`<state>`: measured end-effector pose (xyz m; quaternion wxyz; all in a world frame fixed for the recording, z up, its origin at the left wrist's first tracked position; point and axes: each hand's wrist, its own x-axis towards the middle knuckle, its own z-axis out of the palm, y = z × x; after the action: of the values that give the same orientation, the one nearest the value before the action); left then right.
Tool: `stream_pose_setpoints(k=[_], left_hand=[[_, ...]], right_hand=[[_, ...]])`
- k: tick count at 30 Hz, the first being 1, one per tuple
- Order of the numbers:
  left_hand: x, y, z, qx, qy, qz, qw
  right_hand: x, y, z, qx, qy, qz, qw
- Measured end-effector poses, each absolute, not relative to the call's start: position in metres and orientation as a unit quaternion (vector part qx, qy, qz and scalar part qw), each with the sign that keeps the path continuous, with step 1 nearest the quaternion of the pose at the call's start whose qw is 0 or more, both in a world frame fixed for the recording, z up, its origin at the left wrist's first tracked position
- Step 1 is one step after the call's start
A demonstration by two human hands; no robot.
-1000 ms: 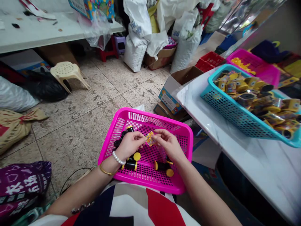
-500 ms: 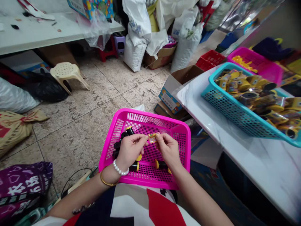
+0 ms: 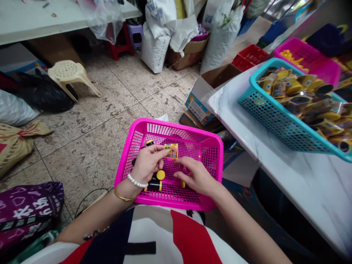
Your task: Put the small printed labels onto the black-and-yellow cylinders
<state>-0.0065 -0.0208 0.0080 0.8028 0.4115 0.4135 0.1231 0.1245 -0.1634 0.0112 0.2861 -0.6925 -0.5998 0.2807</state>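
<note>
Your left hand (image 3: 148, 161) is pinching a small yellow sticker (image 3: 171, 150) between thumb and fingertips, holding it just above the middle of the pink basket (image 3: 211, 198) that is sitting on your lap. Your right hand (image 3: 195, 176) is lying low inside the basket with its fingers spread, resting over a black and yellow spool (image 3: 182, 183) near the front wall (whether it is actually gripping that spool I cannot tell, since the hand is covering most of it). Another black spool with a yellow end cap (image 3: 155, 181) is lying just beside your left wrist, and more are tucked behind that hand toward the basket's left wall. To your right, a white worktop (image 3: 275, 172) is carrying a teal basket (image 3: 275, 124) full of wrapped spools near its far edge.
</note>
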Motion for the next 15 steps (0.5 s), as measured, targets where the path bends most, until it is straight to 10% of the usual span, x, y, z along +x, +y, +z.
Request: stream_pose_setpoints(k=[4, 7, 15], left_hand=[[-0.005, -0.018, 0.003, 0.388, 0.424, 0.097, 0.813], [-0.005, -0.018, 0.001, 0.376, 0.420, 0.079, 0.822], [-0.003, -0.017, -0.001, 0.348, 0.420, 0.080, 0.834]], right_hand=[[0.118, -0.181, 0.004, -0.652, -0.710, 0.262, -0.045], [0.113, -0.184, -0.005, -0.657, -0.702, 0.258, -0.094], [0.142, -0.173, 0.004, -0.674, -0.278, 0.410, 0.549]])
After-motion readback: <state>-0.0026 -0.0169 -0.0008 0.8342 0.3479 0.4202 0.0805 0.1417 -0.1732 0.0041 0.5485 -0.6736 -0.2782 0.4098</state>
